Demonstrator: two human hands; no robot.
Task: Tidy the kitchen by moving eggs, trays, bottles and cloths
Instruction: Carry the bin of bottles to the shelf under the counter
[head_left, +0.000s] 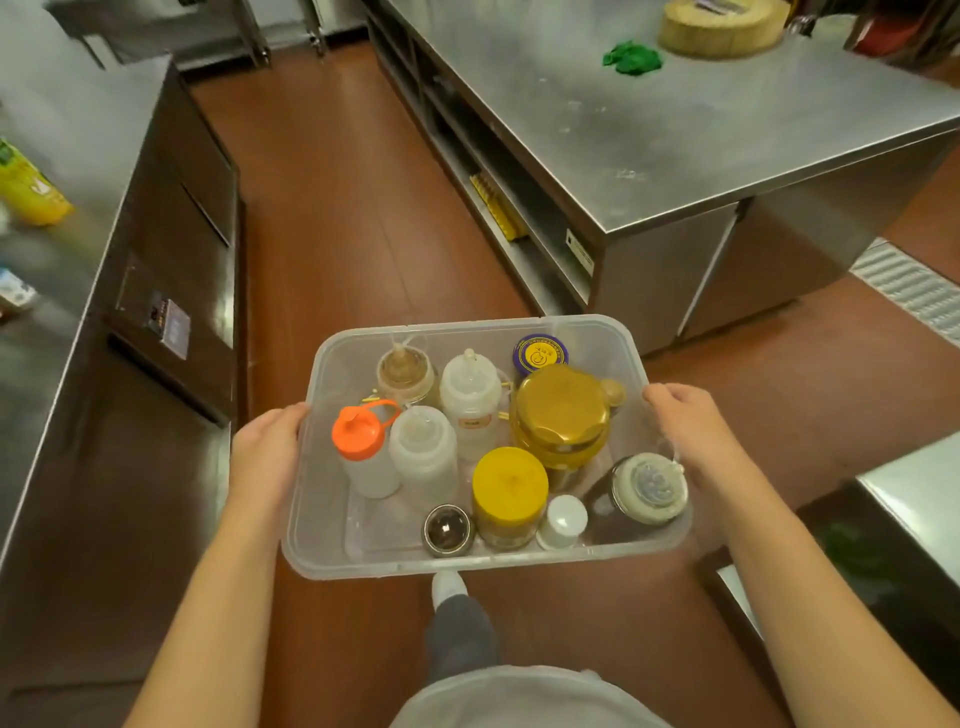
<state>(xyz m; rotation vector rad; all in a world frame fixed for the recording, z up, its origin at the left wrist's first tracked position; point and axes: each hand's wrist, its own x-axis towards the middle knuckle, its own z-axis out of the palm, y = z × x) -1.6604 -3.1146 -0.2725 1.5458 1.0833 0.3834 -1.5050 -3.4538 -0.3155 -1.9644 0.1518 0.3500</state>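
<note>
We carry a clear plastic tub (311, 519) of sauce bottles down the kitchen aisle, our left hand (265, 452) clamped on its left rim. Inside, the orange-capped squeeze bottle (361, 452) and the gold-lidded jar (563, 415) stand loose. Our right hand (685, 421) grips the right rim. Tilt the tub, and the bottles could topple.

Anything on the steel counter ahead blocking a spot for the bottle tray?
Nothing visible on its near end. The tray is held over the floor by the left hand and right hand. On the counter, the green cloth and round wooden block lie at the far end.
</note>
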